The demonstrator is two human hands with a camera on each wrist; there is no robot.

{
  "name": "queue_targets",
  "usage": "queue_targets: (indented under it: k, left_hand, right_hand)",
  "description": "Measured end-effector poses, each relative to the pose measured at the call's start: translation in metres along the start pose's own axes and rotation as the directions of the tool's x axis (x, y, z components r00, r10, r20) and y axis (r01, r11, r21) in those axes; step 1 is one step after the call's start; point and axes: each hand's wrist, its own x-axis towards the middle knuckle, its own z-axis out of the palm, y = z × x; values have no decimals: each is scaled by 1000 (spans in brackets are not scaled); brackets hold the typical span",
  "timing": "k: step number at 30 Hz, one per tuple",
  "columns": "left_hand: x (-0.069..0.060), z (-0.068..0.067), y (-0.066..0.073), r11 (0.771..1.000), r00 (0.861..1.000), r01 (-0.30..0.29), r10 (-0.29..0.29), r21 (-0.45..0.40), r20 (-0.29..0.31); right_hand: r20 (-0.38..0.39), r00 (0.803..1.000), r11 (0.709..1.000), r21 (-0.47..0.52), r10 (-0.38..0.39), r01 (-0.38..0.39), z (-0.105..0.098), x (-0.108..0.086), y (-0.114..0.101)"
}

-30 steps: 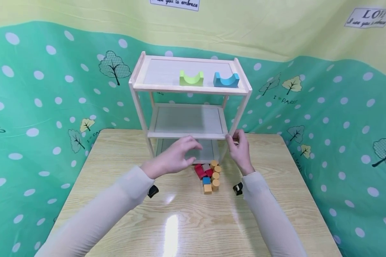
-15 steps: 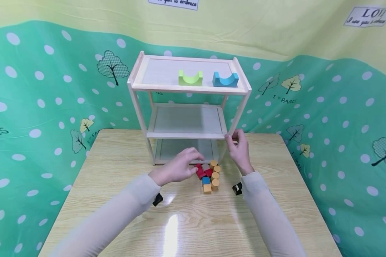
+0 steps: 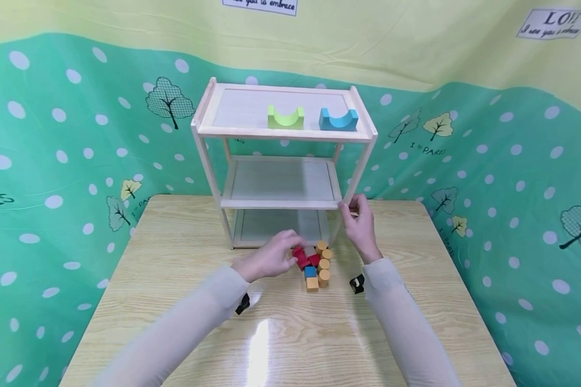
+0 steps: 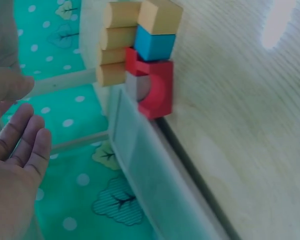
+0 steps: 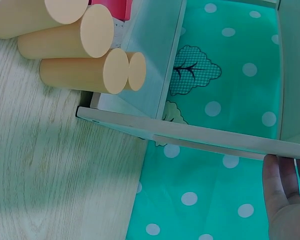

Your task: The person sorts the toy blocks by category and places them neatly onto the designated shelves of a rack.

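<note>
My left hand [image 3: 271, 257], fingers loosely bent and apart, reaches over the left side of a pile of wooden blocks. Nearest to it is a red block [image 3: 301, 260] with a curved cut-out [image 4: 162, 92]; in the left wrist view the hand [image 4: 17, 165] holds nothing. A small three-tier wooden shelf [image 3: 281, 204] stands behind the pile. With my right hand [image 3: 360, 226] I grip its front right post at the middle tier; fingertips [image 5: 272, 172] lie against the post [image 5: 210, 134]. Beside the red block are a blue cube [image 3: 310, 272], a natural wood block [image 3: 312, 285] and several wooden cylinders [image 3: 324, 276].
On the shelf's top tier sit a green arch block [image 3: 285, 119] and a blue arch block [image 3: 338, 121]. The wooden table [image 3: 174, 322] spreads around the shelf. A patterned cloth [image 3: 68, 161] hangs behind and at both sides.
My left hand has come down and slightly right, from in front of the bottom tier to the red block. The right hand keeps its grip on the post.
</note>
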Motion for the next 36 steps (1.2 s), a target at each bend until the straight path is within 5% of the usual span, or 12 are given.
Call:
queue_targets:
  k: [15,36]
  left_hand:
    - [11,31,-27,993,993,115,-113,-36,43]
    - [27,54,-58,993,993,110,-111,44,33]
  right_hand:
    - [-5,1000,1000,-11,-14,14,0,0,0]
    - [-4,1000,1000,-9,-12,12,1,-1,0]
